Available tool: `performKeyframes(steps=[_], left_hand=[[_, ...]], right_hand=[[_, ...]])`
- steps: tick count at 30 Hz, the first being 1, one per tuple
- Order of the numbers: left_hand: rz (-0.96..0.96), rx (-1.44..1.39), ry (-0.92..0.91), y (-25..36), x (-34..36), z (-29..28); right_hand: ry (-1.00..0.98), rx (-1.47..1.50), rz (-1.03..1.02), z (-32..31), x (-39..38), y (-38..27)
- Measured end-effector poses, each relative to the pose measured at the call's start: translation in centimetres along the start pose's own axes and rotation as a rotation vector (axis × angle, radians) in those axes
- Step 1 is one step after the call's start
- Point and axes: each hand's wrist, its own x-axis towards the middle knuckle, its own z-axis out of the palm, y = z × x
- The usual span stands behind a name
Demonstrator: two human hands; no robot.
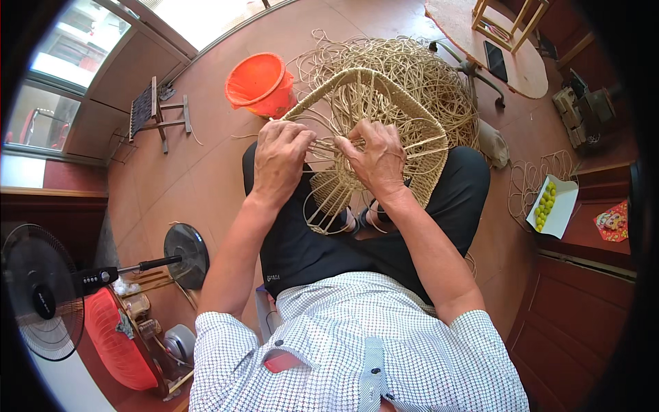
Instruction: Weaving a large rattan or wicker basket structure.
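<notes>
A half-woven basket (431, 129) of tan straw cord rests at my knees, its thick plaited wall curving round the far and right sides. Open loops and spokes of cord (329, 172) cross its nearer left part. My left hand (280, 161) is closed at the left side, thumb and fingertips pinching a cord. Across from it, my right hand (377, 156) bends over the basket's middle, thumb and forefinger closed on cord as well. A few strands stretch between the two hands. The fingers partly hide which strands they grip.
A large heap of loose cord (419, 82) lies beyond the basket, beside an orange bucket (259, 79). A small folding stool (154, 113) stands far left, a black fan (42, 292) near left. At right, a white tray of green-yellow fruit (555, 206) sits on a cabinet.
</notes>
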Motion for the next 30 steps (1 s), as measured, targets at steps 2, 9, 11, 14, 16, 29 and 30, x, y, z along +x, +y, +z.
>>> performKeyframes(steps=[2,9,11,14,16,29,30], left_hand=[[0.036,-0.011,-0.035,-1.4,0.3,0.3],[0.073,0.052,-0.194,-1.9,1.9,-0.8],[0.082,0.118,-0.250,-1.2,2.1,-0.9],[0.120,0.224,-0.332,-0.7,2.8,-1.2],[0.148,0.265,-0.357,-0.7,3.2,-1.6],[0.367,0.126,-0.229,-2.8,3.0,-0.3],[0.351,0.123,-0.235,-2.6,3.1,-0.4]], right_hand=[[-0.006,0.007,0.005,-0.1,0.0,0.0],[-0.018,0.012,-0.004,-0.2,0.0,0.1],[-0.022,0.008,0.000,-0.2,0.0,0.1],[-0.017,0.014,-0.003,-0.2,0.0,0.2],[-0.014,0.019,-0.015,-0.3,0.1,0.1],[-0.013,0.018,-0.011,-0.2,-0.1,0.1],[-0.015,0.018,-0.009,-0.2,-0.1,0.0]])
